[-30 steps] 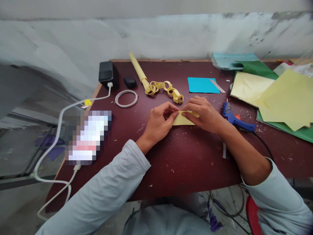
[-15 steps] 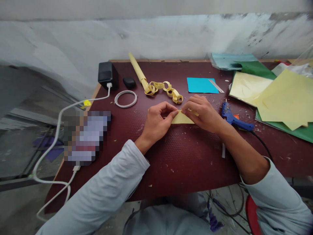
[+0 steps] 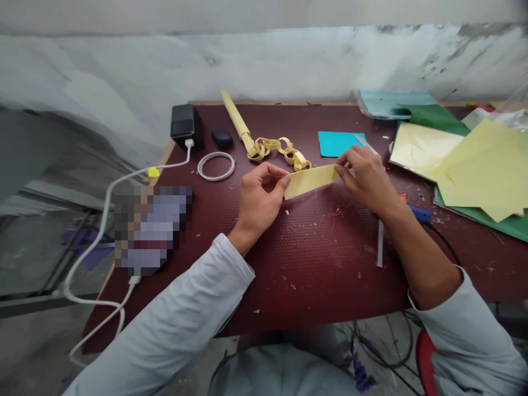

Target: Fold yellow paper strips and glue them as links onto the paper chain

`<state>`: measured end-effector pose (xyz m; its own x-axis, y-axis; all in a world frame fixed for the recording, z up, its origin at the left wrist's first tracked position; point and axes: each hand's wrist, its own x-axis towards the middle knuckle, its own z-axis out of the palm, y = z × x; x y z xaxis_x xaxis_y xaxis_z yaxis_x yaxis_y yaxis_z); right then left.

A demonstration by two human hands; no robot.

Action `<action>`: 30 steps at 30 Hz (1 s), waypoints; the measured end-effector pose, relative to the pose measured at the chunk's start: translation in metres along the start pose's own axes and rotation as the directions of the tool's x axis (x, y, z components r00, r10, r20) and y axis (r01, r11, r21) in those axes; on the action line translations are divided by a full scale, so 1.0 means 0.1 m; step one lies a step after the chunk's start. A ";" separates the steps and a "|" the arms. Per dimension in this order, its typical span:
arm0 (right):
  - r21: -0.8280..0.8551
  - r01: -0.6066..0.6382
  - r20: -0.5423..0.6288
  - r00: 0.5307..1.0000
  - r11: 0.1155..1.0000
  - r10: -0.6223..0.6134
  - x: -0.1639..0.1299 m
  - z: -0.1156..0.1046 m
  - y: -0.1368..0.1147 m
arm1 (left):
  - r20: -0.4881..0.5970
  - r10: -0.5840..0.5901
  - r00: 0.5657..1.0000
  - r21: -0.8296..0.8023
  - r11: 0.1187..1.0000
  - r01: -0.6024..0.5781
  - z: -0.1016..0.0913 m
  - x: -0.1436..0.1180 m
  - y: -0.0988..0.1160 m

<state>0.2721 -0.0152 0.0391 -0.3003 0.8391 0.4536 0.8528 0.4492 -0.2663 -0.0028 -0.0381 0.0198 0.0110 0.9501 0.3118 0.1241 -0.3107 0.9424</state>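
The yellow paper strip (image 3: 311, 181) stretches between both hands, just in front of the paper chain (image 3: 279, 150). The left hand (image 3: 259, 197) pinches its near end and the right hand (image 3: 365, 177) pinches its far end. Bare tabletop (image 3: 313, 258) lies open in front of the strip.

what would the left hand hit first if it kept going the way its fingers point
The left hand grips one end of the yellow paper strip, fingers pointing up and right. Straight on, it would probably meet the yellow paper chain first, lying just beyond on the table; depth is hard to judge.
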 end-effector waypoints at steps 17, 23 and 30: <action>-0.030 0.074 -0.003 0.997 0.997 -0.074 -0.03 0.02 -0.13 | 0.097 -0.105 0.990 -0.119 0.986 0.117 0.06 -0.04 0.05; -0.004 0.097 -0.038 0.995 0.995 -0.097 -0.03 0.00 -0.17 | 0.105 -0.099 0.990 -0.139 0.984 0.113 0.06 -0.04 0.04; 0.004 0.160 -0.003 0.987 0.987 -0.160 -0.06 -0.02 -0.38 | 0.132 -0.067 0.989 -0.143 0.986 0.086 0.08 -0.07 0.06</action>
<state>0.2426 -0.0379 0.0476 -0.4320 0.7555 0.4926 0.7919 0.5791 -0.1938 0.0063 -0.0462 0.0227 0.1339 0.9640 0.2296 -0.0189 -0.2292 0.9732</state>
